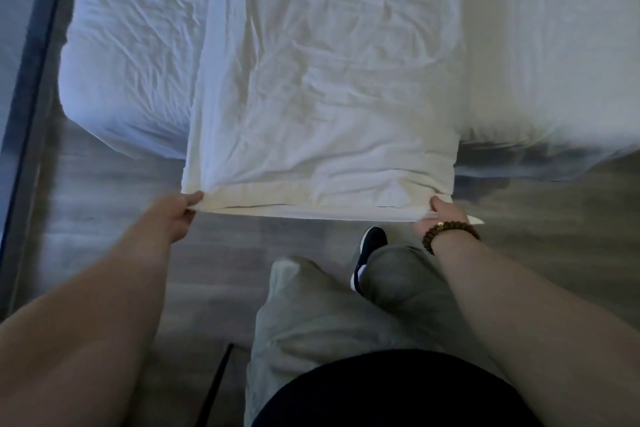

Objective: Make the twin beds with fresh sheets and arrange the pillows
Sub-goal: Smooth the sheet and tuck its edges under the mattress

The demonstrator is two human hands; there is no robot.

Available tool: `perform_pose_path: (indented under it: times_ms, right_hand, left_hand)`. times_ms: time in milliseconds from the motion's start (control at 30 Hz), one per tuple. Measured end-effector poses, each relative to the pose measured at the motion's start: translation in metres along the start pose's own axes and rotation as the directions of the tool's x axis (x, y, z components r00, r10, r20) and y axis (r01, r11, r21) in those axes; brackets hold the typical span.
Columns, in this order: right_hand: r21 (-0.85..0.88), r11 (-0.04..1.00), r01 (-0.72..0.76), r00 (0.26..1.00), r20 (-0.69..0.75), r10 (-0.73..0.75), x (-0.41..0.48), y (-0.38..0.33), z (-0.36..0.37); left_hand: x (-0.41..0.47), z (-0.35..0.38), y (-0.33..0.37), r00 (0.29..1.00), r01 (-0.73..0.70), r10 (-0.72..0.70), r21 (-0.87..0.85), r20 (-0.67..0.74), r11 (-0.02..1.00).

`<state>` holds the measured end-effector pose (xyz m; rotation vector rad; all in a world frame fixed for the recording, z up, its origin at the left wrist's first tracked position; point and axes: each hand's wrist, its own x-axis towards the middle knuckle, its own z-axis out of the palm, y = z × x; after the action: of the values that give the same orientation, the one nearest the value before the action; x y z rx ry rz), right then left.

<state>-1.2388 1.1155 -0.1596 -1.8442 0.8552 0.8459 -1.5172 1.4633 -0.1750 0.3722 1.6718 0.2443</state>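
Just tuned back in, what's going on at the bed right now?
A person stands at a white-covered mattress, holding the hemmed edge of a wrinkled white flat sheet. The left hand pinches one corner, the right hand the other. The sheet lies along the mattress, its near edge held out over the grey wood floor.

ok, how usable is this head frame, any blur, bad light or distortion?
Head view: dim, with a bluish cast on the mattress at left and a warmer tone on the sheet; motion blur smears the floor and right side; left hand and right hand pinching the hem read fairly clearly; wide-angle bends the bed edges.
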Motion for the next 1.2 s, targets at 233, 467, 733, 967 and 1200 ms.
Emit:
perform_pose_path:
  times_ms: [233,467,733,967,1200]
  right_hand:
    - [0.494,0.819,-0.291,0.956,0.171,0.237,0.013,-0.003,-0.009]
    - [0.499,0.8,-0.334,0.925,0.336,0.176,-0.017,-0.028,-0.025]
    - [0.336,0.925,-0.179,0.937,0.345,0.056,-0.059,-0.054,-0.051]
    - [0.542,0.836,-0.088,0.923,0.359,-0.135,-0.117,-0.096,-0.057]
    - [0.55,0.833,-0.064,0.951,0.288,-0.117,-0.155,-0.157,-0.067]
  left_hand:
    - [-0.008,0.001,0.006,0.995,-0.065,0.085,0.342,-0.044,0.938]
    - [-0.032,0.007,-0.009,0.992,0.003,0.012,-0.115,0.128,0.993]
    - [-0.099,0.023,0.036,0.994,-0.091,0.101,-0.181,0.044,0.979]
    - [-0.17,0.042,0.078,0.957,-0.204,0.238,-0.2,0.165,0.958]
    - [-0.248,0.05,0.128,0.945,-0.249,0.26,-0.08,0.201,0.965]
